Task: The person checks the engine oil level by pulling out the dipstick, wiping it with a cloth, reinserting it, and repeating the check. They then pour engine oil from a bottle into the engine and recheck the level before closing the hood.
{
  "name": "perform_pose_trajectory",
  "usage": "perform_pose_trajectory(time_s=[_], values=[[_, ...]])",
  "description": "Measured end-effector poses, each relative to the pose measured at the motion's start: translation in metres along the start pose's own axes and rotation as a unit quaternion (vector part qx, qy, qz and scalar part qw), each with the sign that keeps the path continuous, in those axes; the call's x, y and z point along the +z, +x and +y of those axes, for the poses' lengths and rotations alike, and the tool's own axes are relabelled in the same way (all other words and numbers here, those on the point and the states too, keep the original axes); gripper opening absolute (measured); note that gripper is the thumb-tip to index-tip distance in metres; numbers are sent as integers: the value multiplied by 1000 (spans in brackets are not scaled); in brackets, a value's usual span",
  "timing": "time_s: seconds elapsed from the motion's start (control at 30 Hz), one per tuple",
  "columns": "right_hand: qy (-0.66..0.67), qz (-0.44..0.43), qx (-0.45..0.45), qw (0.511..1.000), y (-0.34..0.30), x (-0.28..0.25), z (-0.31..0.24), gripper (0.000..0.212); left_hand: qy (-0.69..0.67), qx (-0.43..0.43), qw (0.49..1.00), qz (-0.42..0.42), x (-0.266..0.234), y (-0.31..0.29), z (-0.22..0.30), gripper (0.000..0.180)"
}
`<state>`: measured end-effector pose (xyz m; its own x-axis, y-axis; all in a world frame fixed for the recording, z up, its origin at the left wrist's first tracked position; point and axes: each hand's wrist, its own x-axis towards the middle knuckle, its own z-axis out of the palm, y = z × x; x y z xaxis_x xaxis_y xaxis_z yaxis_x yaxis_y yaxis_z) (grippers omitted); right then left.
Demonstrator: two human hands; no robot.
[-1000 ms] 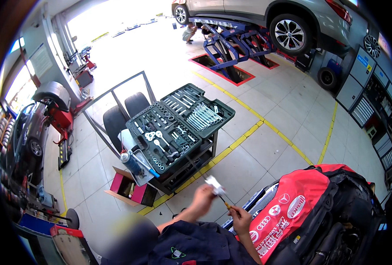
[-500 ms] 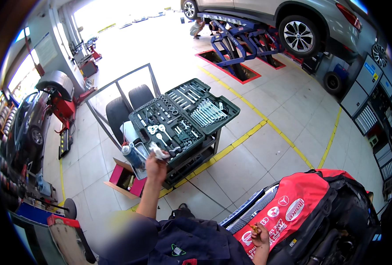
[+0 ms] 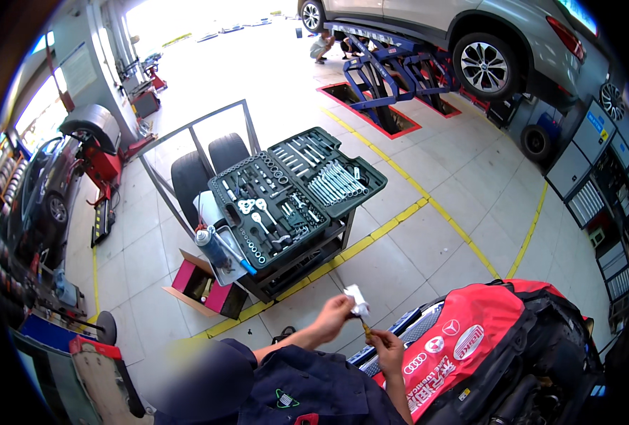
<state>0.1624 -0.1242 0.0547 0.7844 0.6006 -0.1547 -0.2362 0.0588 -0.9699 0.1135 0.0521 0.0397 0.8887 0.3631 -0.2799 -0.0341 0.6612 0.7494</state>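
Observation:
My left hand (image 3: 333,316) is closed on a crumpled white paper wipe (image 3: 357,300), held out in front of my body. Just below and to its right, my right hand (image 3: 387,348) grips the yellow handle of what looks like a dipstick (image 3: 367,329). Its dark stem runs up to the wipe; whether the wipe wraps round it I cannot tell. Both hands are close together beside a red fender cover (image 3: 463,322) draped over the front of a car with an exposed engine bay (image 3: 541,361).
An open green socket and wrench set (image 3: 296,191) lies on a dark cart (image 3: 275,280). Beside it are a spray can (image 3: 206,241) and metal tray (image 3: 240,258). An open cardboard box (image 3: 204,287) stands on the floor. Farther off, a lift (image 3: 382,74) holds up a silver car (image 3: 413,21).
My left hand has moved from the cart to the right, bringing the wipe to the dipstick. My right hand has risen and shifted slightly left to meet it.

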Motion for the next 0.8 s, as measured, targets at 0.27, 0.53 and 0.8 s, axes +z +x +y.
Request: perform_pose_trajectory(time_s=[0.27, 0.53, 0.8], values=[[-296, 49, -193, 934, -10, -20, 8, 19, -57, 171, 960, 213, -71, 21, 99, 17], [-383, 147, -123, 904, -63, -117, 14, 24, -134, 288, 920, 231, -146, -24, 184, 20], [-485, 279, -298, 774, -72, -134, -3, 12, -16, 338, 901, 271, -157, -34, 204, 20]])
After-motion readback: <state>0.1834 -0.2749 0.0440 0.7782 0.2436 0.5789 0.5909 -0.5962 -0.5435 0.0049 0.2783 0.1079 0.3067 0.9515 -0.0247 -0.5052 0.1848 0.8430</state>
